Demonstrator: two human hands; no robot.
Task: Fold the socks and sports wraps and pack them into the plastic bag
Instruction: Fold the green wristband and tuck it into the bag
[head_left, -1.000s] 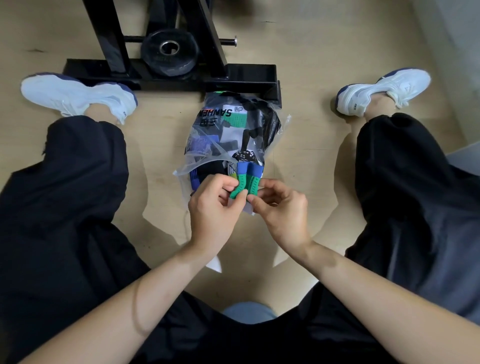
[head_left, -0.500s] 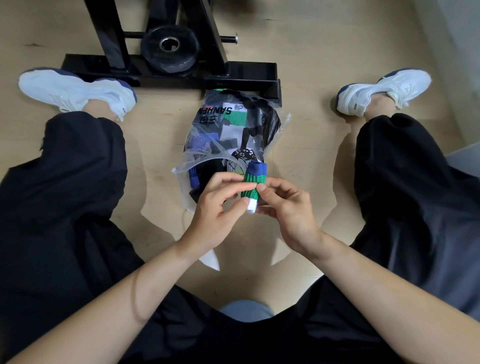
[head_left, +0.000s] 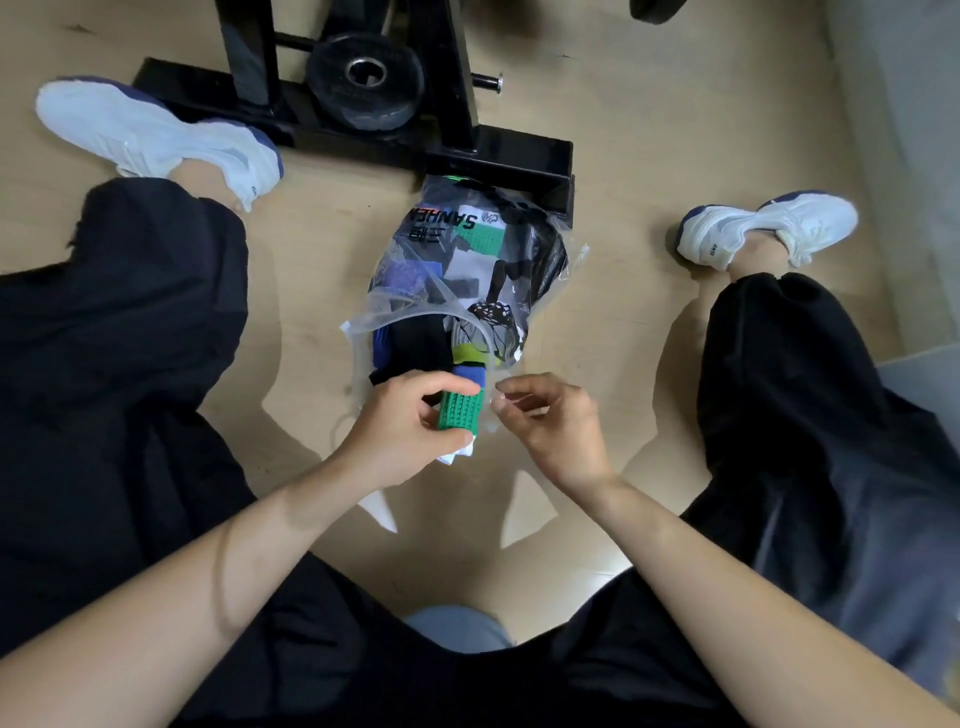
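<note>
Green sock (head_left: 460, 413) in left hand (head_left: 400, 436) grip, plastic bag (head_left: 400, 312) rim in right hand (head_left: 556, 431) pinch.

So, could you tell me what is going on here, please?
A person sits on the floor packing a clear plastic bag that lies in front of them, already partly filled. The left hand grips a folded green sock at the bag's open end, while the right hand pinches the bag's edge. The sock is not yet inside.
</note>
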